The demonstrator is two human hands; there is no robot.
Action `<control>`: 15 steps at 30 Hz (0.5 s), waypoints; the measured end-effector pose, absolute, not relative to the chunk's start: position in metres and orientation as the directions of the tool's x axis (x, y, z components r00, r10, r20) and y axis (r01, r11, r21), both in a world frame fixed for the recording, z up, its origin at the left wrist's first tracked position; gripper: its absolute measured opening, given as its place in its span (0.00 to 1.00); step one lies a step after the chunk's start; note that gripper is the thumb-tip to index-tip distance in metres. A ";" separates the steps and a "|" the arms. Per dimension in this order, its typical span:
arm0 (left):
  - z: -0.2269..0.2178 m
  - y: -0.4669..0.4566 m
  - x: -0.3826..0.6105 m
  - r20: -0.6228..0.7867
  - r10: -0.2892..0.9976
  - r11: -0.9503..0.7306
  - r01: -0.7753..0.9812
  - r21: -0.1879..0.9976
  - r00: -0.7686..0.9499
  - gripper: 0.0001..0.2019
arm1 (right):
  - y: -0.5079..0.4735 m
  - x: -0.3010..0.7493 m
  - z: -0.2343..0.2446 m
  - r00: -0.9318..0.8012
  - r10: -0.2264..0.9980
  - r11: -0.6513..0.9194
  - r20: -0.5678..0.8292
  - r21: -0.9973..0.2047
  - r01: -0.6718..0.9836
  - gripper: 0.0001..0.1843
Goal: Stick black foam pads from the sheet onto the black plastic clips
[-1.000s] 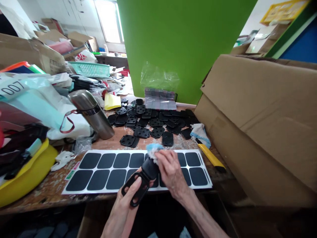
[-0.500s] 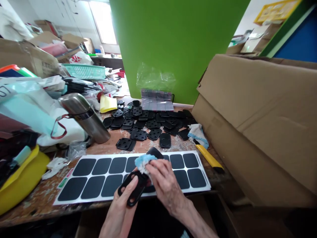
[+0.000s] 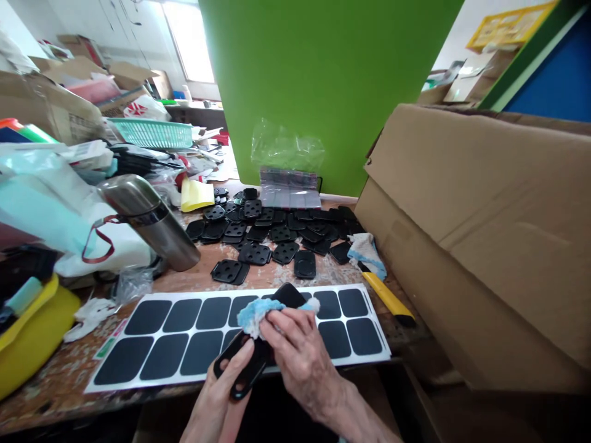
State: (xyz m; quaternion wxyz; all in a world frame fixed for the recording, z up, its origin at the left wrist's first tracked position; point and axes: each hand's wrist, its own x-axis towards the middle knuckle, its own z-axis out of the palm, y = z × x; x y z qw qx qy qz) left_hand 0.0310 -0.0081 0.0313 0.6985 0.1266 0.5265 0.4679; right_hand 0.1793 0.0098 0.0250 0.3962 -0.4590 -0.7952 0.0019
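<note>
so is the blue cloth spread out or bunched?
Bunched: blue cloth wadded under the right hand, pressed on the black part the left hand holds.

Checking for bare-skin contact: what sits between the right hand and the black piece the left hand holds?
In the head view, a blue-and-white cloth lies between the right hand and the black piece in the left hand.

i am working with both grips bare: my left grip (image 3: 220,394) and my right grip (image 3: 298,360) are showing uncovered fingers, creased knuckles and raised tendons. my forearms (image 3: 357,419) are running bare to the lower edge, where a sliver of pale blue fabric (image 3: 340,439) is peeking out, too small to identify.
</note>
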 end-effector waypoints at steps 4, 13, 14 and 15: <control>0.045 -0.007 0.031 -0.622 0.783 0.538 -0.536 0.651 0.031 0.23 | 0.038 0.220 0.031 -0.132 0.768 0.445 0.627 -0.373 0.814 0.18; 0.067 0.001 0.042 -0.600 0.799 0.501 -0.581 0.642 0.026 0.25 | 0.060 0.318 0.061 0.171 0.786 0.103 0.594 -0.398 0.912 0.16; 0.066 0.002 0.044 -0.604 0.796 0.510 -0.583 0.632 0.041 0.24 | 0.049 0.304 0.062 0.178 0.807 0.110 0.563 -0.439 0.892 0.16; 0.065 0.002 0.045 -0.603 0.794 0.528 -0.579 0.621 0.078 0.23 | 0.038 0.287 0.061 0.160 0.844 0.136 0.513 -0.492 0.860 0.16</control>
